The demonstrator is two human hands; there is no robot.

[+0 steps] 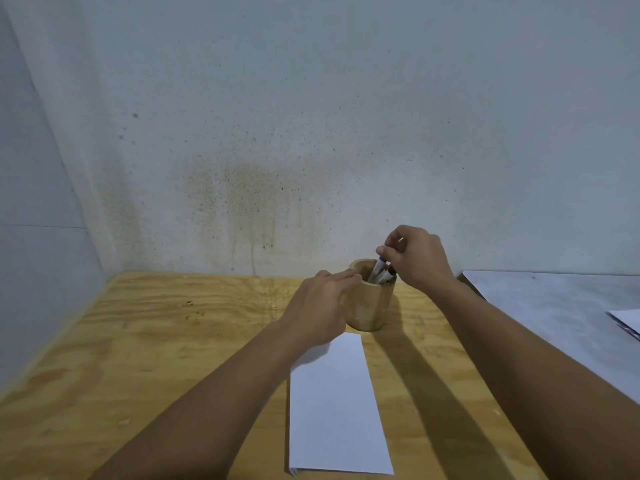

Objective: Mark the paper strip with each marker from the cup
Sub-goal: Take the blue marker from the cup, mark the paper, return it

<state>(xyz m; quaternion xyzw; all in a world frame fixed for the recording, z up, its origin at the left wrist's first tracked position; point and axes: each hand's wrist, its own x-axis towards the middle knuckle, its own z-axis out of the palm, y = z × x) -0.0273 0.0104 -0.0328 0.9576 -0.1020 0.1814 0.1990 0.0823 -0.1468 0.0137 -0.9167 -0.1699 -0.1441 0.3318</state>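
A round wooden cup (372,306) stands on the plywood table (156,341) near the back wall. Markers stick out of it, one with a blue cap (380,266) and one with a dark cap (390,271). My left hand (320,306) wraps around the cup's left side. My right hand (417,258) hovers over the cup with its fingertips pinching the top of the blue-capped marker. A blank white paper strip (337,407) lies flat in front of the cup, reaching toward the table's front edge; my left wrist hides its far left corner.
A stained pale wall (311,133) rises right behind the table. At the right sits a grey surface (554,306) with a sheet of paper (627,322) at the frame's edge. Bare plywood stretches to the left of the strip.
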